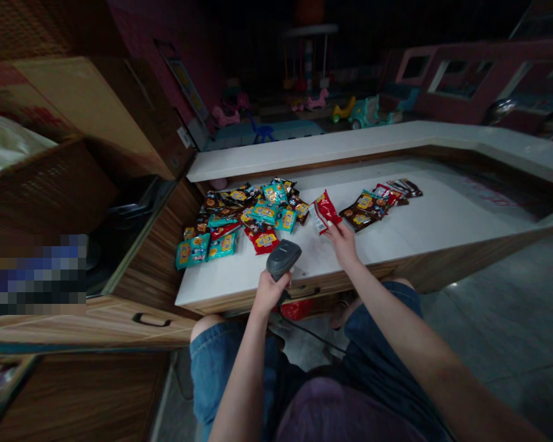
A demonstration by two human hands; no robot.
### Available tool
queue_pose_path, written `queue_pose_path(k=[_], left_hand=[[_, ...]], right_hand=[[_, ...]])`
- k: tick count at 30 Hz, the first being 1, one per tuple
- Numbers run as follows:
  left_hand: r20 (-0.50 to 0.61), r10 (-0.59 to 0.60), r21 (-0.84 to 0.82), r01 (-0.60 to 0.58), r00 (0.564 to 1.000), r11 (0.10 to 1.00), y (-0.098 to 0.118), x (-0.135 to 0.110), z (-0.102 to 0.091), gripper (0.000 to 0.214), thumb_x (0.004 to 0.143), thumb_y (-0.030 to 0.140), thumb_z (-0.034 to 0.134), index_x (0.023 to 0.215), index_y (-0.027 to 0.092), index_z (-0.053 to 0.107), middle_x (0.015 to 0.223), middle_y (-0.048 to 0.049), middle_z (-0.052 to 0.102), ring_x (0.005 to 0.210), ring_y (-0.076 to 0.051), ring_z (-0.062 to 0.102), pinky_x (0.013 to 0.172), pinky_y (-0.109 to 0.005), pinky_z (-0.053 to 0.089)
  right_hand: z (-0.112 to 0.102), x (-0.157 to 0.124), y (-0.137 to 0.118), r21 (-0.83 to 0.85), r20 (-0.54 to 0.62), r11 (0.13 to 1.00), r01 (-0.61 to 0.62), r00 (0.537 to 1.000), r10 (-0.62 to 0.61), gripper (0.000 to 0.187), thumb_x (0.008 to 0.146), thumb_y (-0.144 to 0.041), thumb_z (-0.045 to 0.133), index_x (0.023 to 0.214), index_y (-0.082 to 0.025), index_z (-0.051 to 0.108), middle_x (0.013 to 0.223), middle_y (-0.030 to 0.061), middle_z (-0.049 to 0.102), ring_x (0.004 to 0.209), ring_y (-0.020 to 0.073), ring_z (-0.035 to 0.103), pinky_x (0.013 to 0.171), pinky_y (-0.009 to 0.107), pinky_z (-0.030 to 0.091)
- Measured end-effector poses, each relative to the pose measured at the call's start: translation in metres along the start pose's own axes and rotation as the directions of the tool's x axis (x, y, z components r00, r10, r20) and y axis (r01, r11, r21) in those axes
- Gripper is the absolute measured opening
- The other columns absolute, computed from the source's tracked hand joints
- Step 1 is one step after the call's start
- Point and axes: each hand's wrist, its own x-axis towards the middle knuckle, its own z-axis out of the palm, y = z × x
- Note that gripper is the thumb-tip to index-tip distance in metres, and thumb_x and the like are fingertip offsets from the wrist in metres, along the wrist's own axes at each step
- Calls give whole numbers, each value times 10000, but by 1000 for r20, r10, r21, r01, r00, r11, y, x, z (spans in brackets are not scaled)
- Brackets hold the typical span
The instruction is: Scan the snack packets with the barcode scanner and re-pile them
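My left hand (270, 291) is closed round the grip of a grey handheld barcode scanner (283, 258), held just above the white counter's (396, 236) near edge. My right hand (342, 240) pinches a red snack packet (326, 210) by its lower edge and holds it up a little ahead of the scanner's head. To the left of the scanner lies a loose heap of snack packets (239, 218), teal, brown and red. A smaller row of scanned-looking packets (378, 201), mostly brown and red, lies to the right of the held packet.
A raised white ledge (350, 144) runs behind the counter. A wooden cabinet with a drawer handle (151, 320) stands to the left, with cardboard boxes (87, 104) above it. Children's ride-on toys (350, 110) stand in the dark room beyond. My knees in denim shorts are below the counter.
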Motion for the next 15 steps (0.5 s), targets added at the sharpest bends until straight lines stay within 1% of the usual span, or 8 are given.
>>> queue_pose_path(k=[1, 3, 4, 6, 8, 10, 12, 15], left_hand=[[5, 9, -6, -9, 1000, 1000, 0, 0, 0, 271, 719, 393, 638, 543, 194, 585, 506, -7, 603, 503, -130, 553, 609, -266, 478], [11, 23, -16, -23, 1000, 1000, -1, 0, -1, 261, 720, 378, 628, 541, 193, 586, 509, -10, 609, 504, -131, 557, 607, -265, 479], [12, 26, -20, -26, 1000, 999, -2, 0, -1, 254, 719, 372, 626, 542, 194, 587, 512, -10, 611, 504, -132, 558, 603, -264, 478], [9, 32, -21, -31, 999, 999, -4, 0, -2, 242, 719, 361, 629, 550, 193, 590, 517, -10, 614, 507, -133, 560, 598, -262, 475], [6, 38, -13, -38, 999, 999, -6, 0, -2, 237, 728, 354, 633, 559, 192, 593, 522, -7, 615, 511, -132, 560, 605, -261, 477], [3, 38, -4, -38, 999, 999, -7, -1, -2, 239, 737, 350, 633, 563, 191, 592, 522, -5, 611, 514, -131, 557, 614, -262, 480], [5, 30, -6, -30, 1000, 1000, -6, -1, -1, 239, 737, 345, 631, 558, 194, 585, 518, -2, 604, 511, -131, 552, 611, -262, 479], [5, 18, -18, -18, 1000, 1000, -4, -2, 0, 236, 724, 349, 635, 552, 197, 579, 510, 2, 594, 505, -132, 546, 599, -262, 476]], right_hand=[[-6, 5, -3, -146, -26, 985, 90, 995, -95, 402, 858, -532, 716, 1113, -226, 774, 1102, 63, 786, 1025, 270, 721, 958, 444, 581], [-23, 19, -14, -450, -8, 855, 257, 956, -292, 404, 932, -461, 608, 1194, -202, 773, 1194, 104, 777, 1131, 305, 690, 1050, 490, 522], [-33, 27, -21, -578, 47, 746, 330, 927, -373, 408, 954, -410, 568, 1240, -196, 764, 1261, 125, 761, 1194, 316, 663, 1095, 509, 486], [-54, 45, -36, -764, 168, 505, 401, 880, -445, 422, 975, -313, 517, 1316, -197, 738, 1378, 137, 715, 1275, 325, 608, 1144, 541, 429], [-72, 59, -48, -876, 232, 293, 382, 868, -438, 437, 976, -265, 497, 1336, -185, 732, 1429, 144, 686, 1300, 351, 566, 1154, 577, 394], [-86, 68, -54, -927, 270, 137, 349, 875, -402, 456, 966, -253, 496, 1352, -160, 720, 1446, 158, 671, 1293, 371, 548, 1147, 597, 380], [-96, 74, -55, -938, 307, 40, 344, 879, -365, 494, 956, -273, 509, 1398, -136, 682, 1473, 170, 648, 1293, 376, 541, 1156, 599, 364], [-103, 85, -52, -939, 333, -28, 344, 884, -328, 539, 961, -302, 496, 1449, -119, 631, 1502, 172, 624, 1316, 368, 540, 1192, 603, 326]])
